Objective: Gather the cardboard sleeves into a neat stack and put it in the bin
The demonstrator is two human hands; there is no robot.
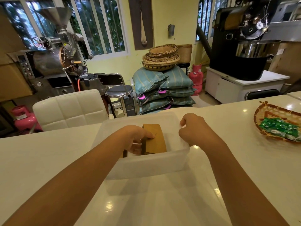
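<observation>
A stack of brown cardboard sleeves sits inside the translucent plastic bin in the middle of the white counter. My left hand reaches into the bin and grips the stack's left edge, thumb on top. My right hand is closed on the bin's right rim. The lower part of the stack is hidden behind the bin's near wall.
A woven tray with green packets lies at the counter's right end. A white padded chair stands behind the counter's far edge. Sacks, baskets and roasting machines fill the room beyond.
</observation>
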